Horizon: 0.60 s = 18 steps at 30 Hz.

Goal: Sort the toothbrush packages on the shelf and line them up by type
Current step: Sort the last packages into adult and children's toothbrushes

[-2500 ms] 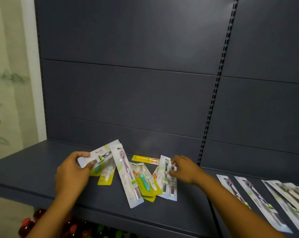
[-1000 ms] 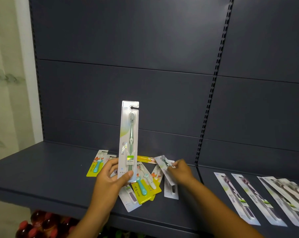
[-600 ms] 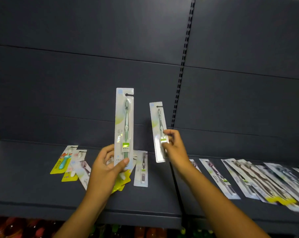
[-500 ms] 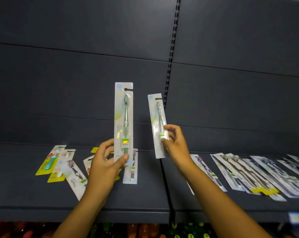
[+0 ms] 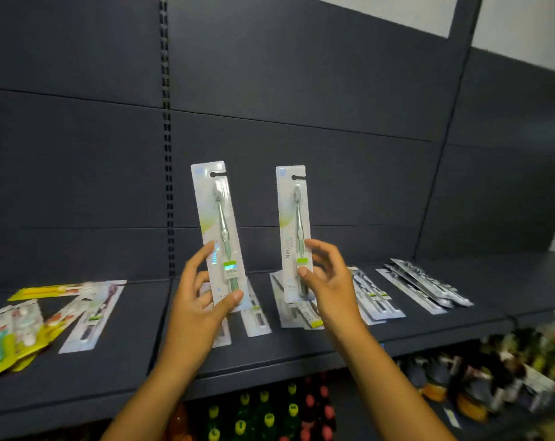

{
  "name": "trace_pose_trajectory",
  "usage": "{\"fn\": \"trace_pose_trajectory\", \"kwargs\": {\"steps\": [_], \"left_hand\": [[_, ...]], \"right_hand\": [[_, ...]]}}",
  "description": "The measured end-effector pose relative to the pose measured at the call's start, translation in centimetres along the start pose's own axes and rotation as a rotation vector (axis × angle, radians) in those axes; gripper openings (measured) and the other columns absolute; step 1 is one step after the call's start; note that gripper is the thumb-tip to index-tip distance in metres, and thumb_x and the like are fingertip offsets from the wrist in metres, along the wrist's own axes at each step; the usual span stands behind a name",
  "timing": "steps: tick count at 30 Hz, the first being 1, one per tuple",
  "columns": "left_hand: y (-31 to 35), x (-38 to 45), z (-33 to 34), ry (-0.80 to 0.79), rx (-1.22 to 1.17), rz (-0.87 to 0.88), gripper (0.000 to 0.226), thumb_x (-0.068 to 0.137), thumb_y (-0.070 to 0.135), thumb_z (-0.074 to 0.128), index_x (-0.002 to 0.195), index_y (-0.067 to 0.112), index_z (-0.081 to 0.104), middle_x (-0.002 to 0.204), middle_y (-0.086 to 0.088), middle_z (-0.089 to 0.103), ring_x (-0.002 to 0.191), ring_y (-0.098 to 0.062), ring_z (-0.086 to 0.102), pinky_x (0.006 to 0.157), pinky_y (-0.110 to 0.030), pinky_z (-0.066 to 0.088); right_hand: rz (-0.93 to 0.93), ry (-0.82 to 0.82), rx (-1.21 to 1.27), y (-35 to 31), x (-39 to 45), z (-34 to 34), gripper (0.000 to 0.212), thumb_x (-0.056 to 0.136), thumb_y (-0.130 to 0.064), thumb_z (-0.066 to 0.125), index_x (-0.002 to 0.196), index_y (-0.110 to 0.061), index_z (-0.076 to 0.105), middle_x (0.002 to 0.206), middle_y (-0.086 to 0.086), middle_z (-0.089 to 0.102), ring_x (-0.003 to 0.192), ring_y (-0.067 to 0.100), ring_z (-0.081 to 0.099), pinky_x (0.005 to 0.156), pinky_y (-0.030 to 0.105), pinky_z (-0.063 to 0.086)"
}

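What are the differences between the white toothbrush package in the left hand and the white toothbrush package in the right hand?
The white toothbrush package in the left hand tilts its top leftward; the white toothbrush package in the right hand stands nearly upright. The left hand grips the first near its bottom edge, while the right hand pinches the second higher, by its green label. Both are long white cards with a hang hole and a green-handled brush.

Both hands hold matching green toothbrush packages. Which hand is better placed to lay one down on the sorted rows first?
Right hand, likely. Its green toothbrush package hangs directly above the white stack in the sorted rows; the left hand sits nearer the unsorted yellow packs.
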<state>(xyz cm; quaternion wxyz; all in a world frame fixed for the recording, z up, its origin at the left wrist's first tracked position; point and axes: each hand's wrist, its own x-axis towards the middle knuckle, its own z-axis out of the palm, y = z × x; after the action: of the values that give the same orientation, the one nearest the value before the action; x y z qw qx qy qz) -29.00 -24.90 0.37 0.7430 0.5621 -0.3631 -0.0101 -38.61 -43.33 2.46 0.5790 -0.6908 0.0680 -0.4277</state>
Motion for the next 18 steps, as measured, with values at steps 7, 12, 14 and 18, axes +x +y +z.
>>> {"fn": "trace_pose_trajectory", "kwargs": {"steps": [7, 12, 14, 18], "left_hand": [[-0.5, -1.2, 11.5, -0.071, -0.037, -0.016, 0.078, 0.081, -0.001, 0.071, 0.134, 0.050, 0.044, 0.136, 0.015, 0.056, 0.119, -0.010, 0.060, 0.093, -0.035, 0.055], [-1.4, -1.4, 18.2, -0.121, -0.025, -0.048, 0.079, 0.080, 0.000, 0.073, 0.136, 0.046, 0.044, 0.130, 0.011, 0.060, 0.111, -0.006, 0.064, 0.084, -0.022, 0.057], [-2.1, -0.9, 20.6, -0.143, -0.029, -0.060, 0.079, 0.079, -0.003, 0.072, 0.137, 0.043, 0.045, 0.128, 0.011, 0.060, 0.109, -0.005, 0.065, 0.080, -0.019, 0.056], [-4.0, 0.8, 25.2, -0.199, -0.008, -0.077, 0.080, 0.078, 0.001, 0.075, 0.136, 0.046, 0.044, 0.132, 0.011, 0.059, 0.113, -0.008, 0.063, 0.087, -0.029, 0.058]], "right_hand": [[0.024, 0.029, -0.041, -0.6, -0.4, -12.2, 0.041, 0.092, 0.009, 0.053, 0.125, -0.015, 0.056, 0.124, 0.000, 0.062, 0.102, -0.002, 0.065, 0.077, 0.013, 0.053], [0.056, 0.078, -0.051, 0.1, -0.1, -18.9, 0.045, 0.090, 0.013, 0.051, 0.125, -0.015, 0.055, 0.117, -0.005, 0.064, 0.101, -0.001, 0.066, 0.074, 0.014, 0.053], [0.062, 0.110, -0.068, 0.6, 0.6, -21.3, 0.045, 0.090, 0.014, 0.051, 0.125, -0.014, 0.056, 0.115, -0.007, 0.064, 0.099, -0.007, 0.064, 0.073, 0.012, 0.053], [0.071, 0.176, -0.082, 2.0, 2.3, -25.5, 0.047, 0.089, 0.013, 0.052, 0.121, -0.020, 0.058, 0.121, 0.000, 0.064, 0.107, 0.002, 0.064, 0.077, 0.015, 0.054]]}}
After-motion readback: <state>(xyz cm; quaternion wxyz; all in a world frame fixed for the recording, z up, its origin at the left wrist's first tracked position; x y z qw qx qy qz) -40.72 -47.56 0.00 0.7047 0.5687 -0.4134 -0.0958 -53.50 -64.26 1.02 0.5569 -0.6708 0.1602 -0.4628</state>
